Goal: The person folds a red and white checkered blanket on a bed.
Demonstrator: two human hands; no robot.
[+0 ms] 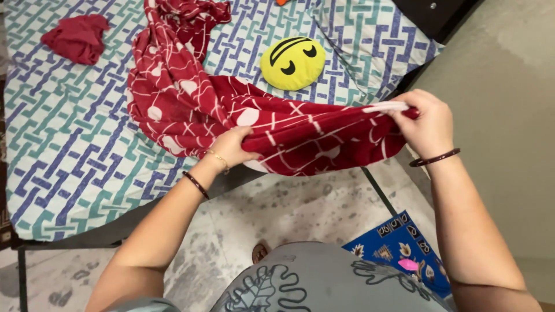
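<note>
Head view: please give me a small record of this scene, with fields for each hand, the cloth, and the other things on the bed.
left hand: grip closed on the red cloth's edge
right hand: pinches the same edge, lifted off the bed
red cloth: white-patterned, stretched between the hands, the rest lying on the bed
bed sheet: blue and teal geometric print
yellow round cushion: on the bed, beside the cloth
small red bundle: far corner, apart

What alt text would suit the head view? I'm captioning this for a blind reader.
Two hands stretch a red cloth with white line-and-dot print between them at a bed's edge, the left hand gripping one fold and the right hand pinching its white-edged end. Behind it, on the blue-and-teal patterned bedsheet, lie a round yellow smiley cushion and a crumpled red garment.
</note>
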